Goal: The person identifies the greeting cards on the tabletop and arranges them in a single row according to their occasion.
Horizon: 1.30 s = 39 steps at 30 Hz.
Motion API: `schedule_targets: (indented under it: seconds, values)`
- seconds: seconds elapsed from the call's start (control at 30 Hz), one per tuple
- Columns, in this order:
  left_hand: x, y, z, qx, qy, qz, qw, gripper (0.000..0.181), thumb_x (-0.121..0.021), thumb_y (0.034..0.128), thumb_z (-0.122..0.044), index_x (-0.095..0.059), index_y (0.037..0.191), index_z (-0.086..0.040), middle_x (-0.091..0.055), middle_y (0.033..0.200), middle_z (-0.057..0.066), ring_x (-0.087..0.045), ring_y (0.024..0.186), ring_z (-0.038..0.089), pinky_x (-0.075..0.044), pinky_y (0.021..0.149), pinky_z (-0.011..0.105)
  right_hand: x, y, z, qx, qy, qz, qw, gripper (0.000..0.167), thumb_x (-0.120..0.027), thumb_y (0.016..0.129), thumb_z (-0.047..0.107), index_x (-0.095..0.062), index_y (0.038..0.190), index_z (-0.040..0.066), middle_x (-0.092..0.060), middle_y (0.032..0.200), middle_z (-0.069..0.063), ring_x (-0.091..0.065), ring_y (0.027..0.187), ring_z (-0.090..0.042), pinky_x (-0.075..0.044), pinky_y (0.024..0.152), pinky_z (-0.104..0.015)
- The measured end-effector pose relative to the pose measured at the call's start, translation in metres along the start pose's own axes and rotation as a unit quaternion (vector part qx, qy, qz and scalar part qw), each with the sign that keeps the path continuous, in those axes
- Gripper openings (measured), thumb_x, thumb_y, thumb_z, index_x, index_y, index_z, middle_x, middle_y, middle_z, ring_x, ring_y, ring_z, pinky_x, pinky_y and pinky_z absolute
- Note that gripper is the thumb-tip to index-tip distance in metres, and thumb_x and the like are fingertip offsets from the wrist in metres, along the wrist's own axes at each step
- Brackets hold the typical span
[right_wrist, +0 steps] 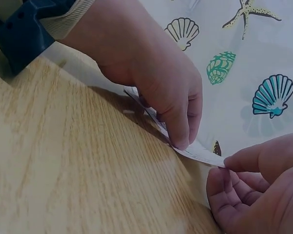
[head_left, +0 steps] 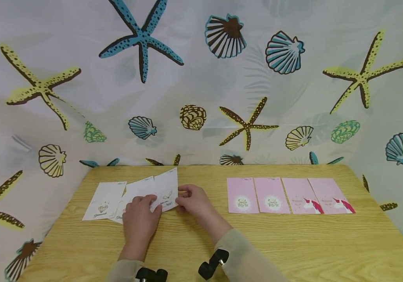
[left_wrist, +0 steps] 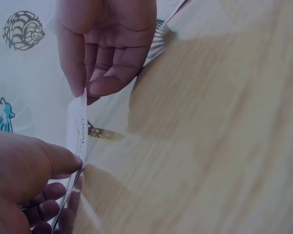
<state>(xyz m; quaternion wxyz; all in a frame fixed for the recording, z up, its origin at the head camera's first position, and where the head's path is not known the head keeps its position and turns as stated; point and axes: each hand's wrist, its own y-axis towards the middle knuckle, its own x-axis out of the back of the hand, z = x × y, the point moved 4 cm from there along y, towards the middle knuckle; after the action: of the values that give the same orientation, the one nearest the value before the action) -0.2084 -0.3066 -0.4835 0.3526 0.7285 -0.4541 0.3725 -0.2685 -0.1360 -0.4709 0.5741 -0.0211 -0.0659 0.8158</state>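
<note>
A white card (head_left: 166, 184) printed with the word "heart" is raised and slightly bowed above the left end of the table. My right hand (head_left: 196, 199) pinches its right edge between thumb and fingers, which the left wrist view also shows. My left hand (head_left: 141, 215) lies over its left part, thumb and fingertips gripping near the lower edge. Under and beside the left hand, another white card (head_left: 139, 187) overlaps its neighbours and is partly hidden. Farther left lies a white card with a diamond print (head_left: 104, 199), flat on the wood.
On the right side of the wooden table (head_left: 293, 246) lies a row of pink cards: two "Smile More" cards (head_left: 242, 192) and two unicorn cards (head_left: 328, 192). A white curtain (head_left: 215, 86) with starfish and shell prints hangs behind the table and along both sides.
</note>
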Motion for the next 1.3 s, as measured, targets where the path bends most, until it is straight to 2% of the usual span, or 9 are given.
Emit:
schedule_targets:
  seconds: [0.17, 0.3, 0.53, 0.7, 0.93, 1.3]
  values:
    - [0.000, 0.001, -0.001, 0.006, 0.000, 0.002, 1.0000, 0.042, -0.077, 0.1040, -0.026, -0.073, 0.138, -0.002, -0.064, 0.136, 0.029, -0.057, 0.125, 0.053, -0.043, 0.100, 0.072, 0.004, 0.000, 0.000, -0.005, 0.000, -0.027, 0.9996, 0.040, -0.071, 0.099, -0.008, -0.069, 0.139, -0.003, -0.070, 0.099, -0.011, -0.075, 0.087, -0.030, -0.064, 0.081, -0.038]
    - [0.001, 0.001, -0.002, 0.010, -0.005, -0.001, 0.9999, 0.042, -0.076, 0.1045, -0.026, -0.073, 0.139, -0.002, -0.067, 0.133, 0.027, -0.058, 0.124, 0.052, -0.042, 0.100, 0.070, 0.009, -0.003, 0.002, -0.002, 0.015, -0.047, 0.9988, 0.039, -0.069, 0.098, -0.011, -0.070, 0.137, -0.004, -0.069, 0.098, -0.014, -0.072, 0.085, -0.029, -0.065, 0.080, -0.039]
    - [0.005, 0.000, -0.008, -0.008, -0.026, -0.011, 0.9996, 0.041, -0.071, 0.1073, -0.025, -0.070, 0.140, 0.000, -0.074, 0.123, 0.021, -0.063, 0.115, 0.050, -0.044, 0.095, 0.068, 0.020, -0.012, 0.004, 0.006, 0.031, -0.060, 0.9977, 0.040, -0.068, 0.099, -0.010, -0.069, 0.138, -0.002, -0.068, 0.101, -0.014, -0.069, 0.086, -0.026, -0.064, 0.081, -0.039]
    - [0.004, 0.000, -0.016, -0.022, -0.048, 0.000, 0.9986, 0.043, -0.070, 0.1078, -0.025, -0.069, 0.142, 0.000, -0.078, 0.118, 0.016, -0.069, 0.109, 0.047, -0.047, 0.093, 0.066, 0.030, -0.018, 0.002, 0.004, 0.046, -0.063, 0.9970, 0.040, -0.069, 0.099, -0.008, -0.069, 0.139, -0.001, -0.068, 0.104, -0.016, -0.070, 0.090, -0.029, -0.065, 0.084, -0.042]
    - [0.002, 0.000, -0.028, -0.020, -0.079, -0.001, 0.9967, 0.039, -0.069, 0.1082, -0.023, -0.070, 0.140, -0.001, -0.079, 0.111, 0.014, -0.072, 0.104, 0.041, -0.046, 0.093, 0.062, 0.042, -0.025, 0.003, 0.004, 0.052, -0.066, 0.9964, 0.041, -0.072, 0.101, -0.005, -0.069, 0.141, 0.001, -0.069, 0.106, -0.015, -0.072, 0.090, -0.029, -0.065, 0.085, -0.041]
    - [0.001, 0.000, -0.058, -0.029, -0.113, -0.008, 0.9931, 0.037, -0.071, 0.1055, -0.022, -0.073, 0.138, -0.004, -0.079, 0.107, 0.011, -0.071, 0.099, 0.036, -0.050, 0.090, 0.056, 0.064, -0.037, 0.006, 0.005, 0.065, -0.088, 0.9940, 0.043, -0.071, 0.101, -0.005, -0.068, 0.143, 0.002, -0.068, 0.108, -0.015, -0.069, 0.091, -0.024, -0.064, 0.087, -0.041]
